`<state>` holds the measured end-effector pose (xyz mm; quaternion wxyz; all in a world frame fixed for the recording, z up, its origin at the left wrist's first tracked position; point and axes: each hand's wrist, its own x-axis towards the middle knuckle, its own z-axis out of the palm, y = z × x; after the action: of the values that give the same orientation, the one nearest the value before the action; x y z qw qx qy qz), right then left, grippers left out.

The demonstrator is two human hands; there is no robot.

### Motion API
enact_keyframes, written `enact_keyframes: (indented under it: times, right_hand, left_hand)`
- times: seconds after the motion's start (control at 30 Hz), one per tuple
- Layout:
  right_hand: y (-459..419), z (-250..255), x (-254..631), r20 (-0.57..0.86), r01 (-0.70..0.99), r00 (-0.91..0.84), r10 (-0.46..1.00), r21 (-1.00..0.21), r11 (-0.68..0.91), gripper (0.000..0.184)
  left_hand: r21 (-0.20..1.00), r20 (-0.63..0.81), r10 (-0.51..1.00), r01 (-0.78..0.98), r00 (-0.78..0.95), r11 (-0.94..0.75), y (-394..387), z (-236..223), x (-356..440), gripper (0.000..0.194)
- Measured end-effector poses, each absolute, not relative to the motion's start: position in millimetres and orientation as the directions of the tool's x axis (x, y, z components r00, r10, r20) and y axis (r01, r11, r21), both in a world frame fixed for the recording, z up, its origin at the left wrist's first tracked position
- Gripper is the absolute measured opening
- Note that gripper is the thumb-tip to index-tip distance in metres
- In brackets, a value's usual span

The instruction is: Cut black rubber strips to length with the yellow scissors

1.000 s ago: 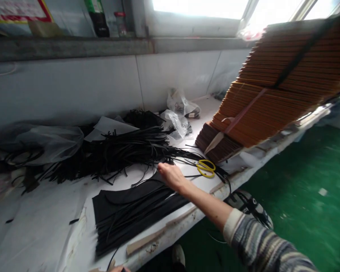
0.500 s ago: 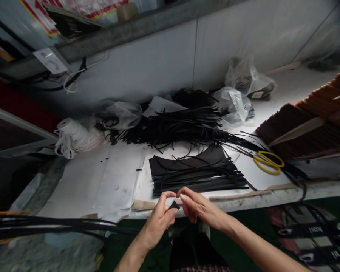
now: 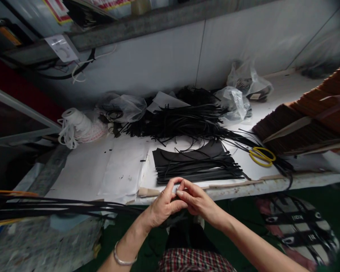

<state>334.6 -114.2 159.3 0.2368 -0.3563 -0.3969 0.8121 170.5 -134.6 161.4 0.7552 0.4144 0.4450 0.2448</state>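
My left hand and my right hand meet in front of the table's front edge, fingertips touching and thumbs bent inward. Both are closed in a pinch; whatever lies between the fingers is hidden. Just beyond them lie black strips, spread side by side with a black sheet behind them. Farther back is a thick heap of loose black strips. Yellow-handled scissors rest to the right, partly among strips.
White cord on a spool stands at the left. Clear plastic bags sit at the back. A tall stack of brown sheets takes up the right. Long black strips hang at lower left, and a patterned seat stands below.
A small black piece that showed at my left thumb is now out of sight. My hands have come closer together, and the whole view has shifted slightly.
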Motion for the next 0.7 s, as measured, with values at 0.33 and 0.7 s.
enact_keyframes:
  times: [0.33,0.7]
  right_hand:
    - [-122,183,361,-0.338,0.068,-0.417,0.843,-0.937,-0.342,0.041]
    - [-129,158,437,-0.518,0.042,-0.231,0.823,-0.851,-0.524,0.043]
  left_hand:
    - [0.899,-0.433,0.655,0.35,0.619,0.263,-140,186,137,0.029]
    - [0.746,-0.562,0.301,0.314,0.771,0.588,-139,168,96,0.032]
